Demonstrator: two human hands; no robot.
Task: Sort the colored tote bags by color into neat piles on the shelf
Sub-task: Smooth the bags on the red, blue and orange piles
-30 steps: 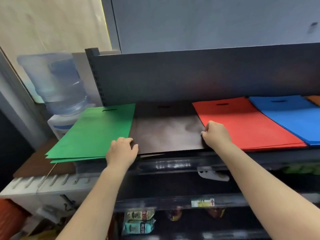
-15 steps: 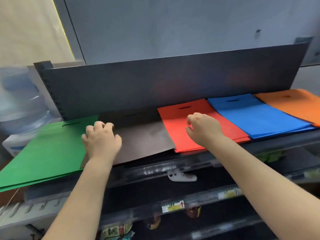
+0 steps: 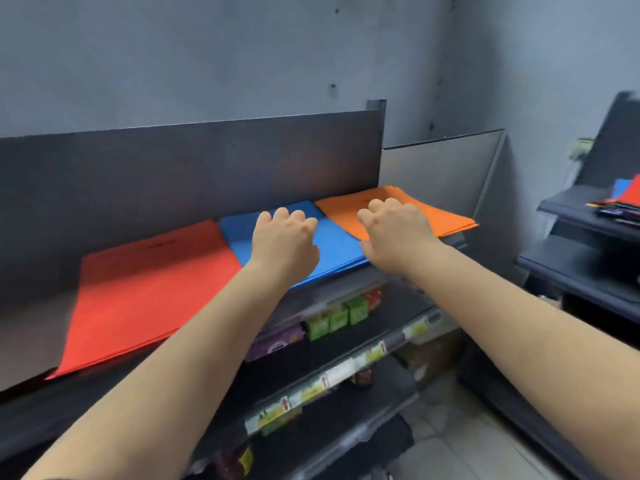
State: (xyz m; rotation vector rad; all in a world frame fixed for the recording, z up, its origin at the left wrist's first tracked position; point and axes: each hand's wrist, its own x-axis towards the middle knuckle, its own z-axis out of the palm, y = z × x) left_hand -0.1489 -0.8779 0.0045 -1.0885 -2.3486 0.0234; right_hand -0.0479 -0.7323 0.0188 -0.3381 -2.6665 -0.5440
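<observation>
Three flat piles of tote bags lie side by side on the top shelf [image 3: 332,289]: a red pile [image 3: 145,292] at the left, a blue pile [image 3: 339,244] in the middle and an orange pile [image 3: 426,213] at the right end. My left hand [image 3: 282,239] is over the blue pile with fingers loosely curled and holds nothing. My right hand [image 3: 394,230] hovers over the seam between the blue and orange piles, its fingers loosely bent too, empty. Whether either hand touches the bags is not clear. The brown and green piles are out of view.
A dark back panel [image 3: 194,168] rises behind the piles. Lower shelves hold green boxes [image 3: 337,315] and packaged goods behind price labels. A second dark shelf unit [image 3: 588,237] at the right carries more red and blue bags [image 3: 627,192]. Grey walls stand behind.
My view and both hands have swung right: the hands left the brown pile, passed over the red one, and are now over the blue and orange piles. Green and brown piles left view.
</observation>
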